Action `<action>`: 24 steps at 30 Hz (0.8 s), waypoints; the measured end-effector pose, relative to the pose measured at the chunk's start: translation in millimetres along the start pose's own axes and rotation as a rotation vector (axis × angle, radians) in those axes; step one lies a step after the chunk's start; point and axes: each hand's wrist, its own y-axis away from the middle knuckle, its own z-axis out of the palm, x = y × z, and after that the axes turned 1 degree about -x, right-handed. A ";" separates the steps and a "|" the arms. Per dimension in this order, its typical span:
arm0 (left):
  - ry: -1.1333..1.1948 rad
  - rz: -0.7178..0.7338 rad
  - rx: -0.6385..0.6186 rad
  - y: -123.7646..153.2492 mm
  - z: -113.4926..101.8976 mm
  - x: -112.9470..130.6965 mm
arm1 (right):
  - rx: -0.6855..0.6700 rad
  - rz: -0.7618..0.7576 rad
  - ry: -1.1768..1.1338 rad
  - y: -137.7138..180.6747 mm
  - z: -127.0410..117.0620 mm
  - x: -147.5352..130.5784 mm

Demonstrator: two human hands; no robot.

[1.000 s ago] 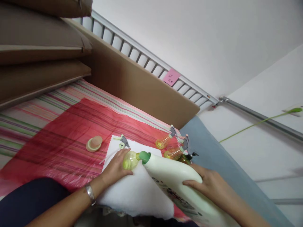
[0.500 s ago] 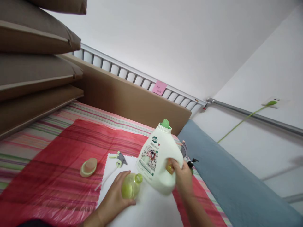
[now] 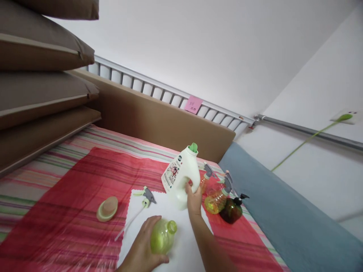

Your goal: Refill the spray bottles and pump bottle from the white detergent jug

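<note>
My right hand [image 3: 194,200] is closed round the handle of a large pale-green detergent jug [image 3: 185,166], whose mouth is uncapped and shows a green spout. The jug leans over the far part of a white cloth [image 3: 181,230]. Nearer me, my left hand [image 3: 147,241] grips a small yellow-green spray bottle [image 3: 163,237] with its neck open. A grey and green trigger sprayer head [image 3: 146,196] with its long tube lies on the cloth's left part. Further left, a round lidded cap [image 3: 107,208] rests on red plastic.
Two spray bottles with yellow liquid [image 3: 216,202] and a dark pump bottle [image 3: 231,209] stand to the right. Red plastic sheeting [image 3: 70,196] covers a striped cloth. Stacked brown cushions [image 3: 42,87] rise at the left; a brown board [image 3: 159,124] and railing stand behind.
My right hand has moved the jug away and to the left, turning it, so the bottles on the right show more. The left hand still holds the small bottle, now slightly lower in view.
</note>
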 end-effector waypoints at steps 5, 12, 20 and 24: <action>0.039 0.003 0.026 2.6 5.3 -3.0 | -0.139 -0.017 -0.022 4.8 -19.8 -0.4; -0.002 -0.045 -0.046 4.1 -0.9 4.6 | -0.158 -0.128 -0.036 15.5 -51.4 -37.7; -0.054 0.011 -0.073 4.7 -6.1 6.2 | -0.714 -0.173 0.187 31.0 21.9 -75.5; -0.066 0.017 -0.063 4.8 -6.0 4.9 | -0.929 -0.055 0.394 39.3 70.2 -61.4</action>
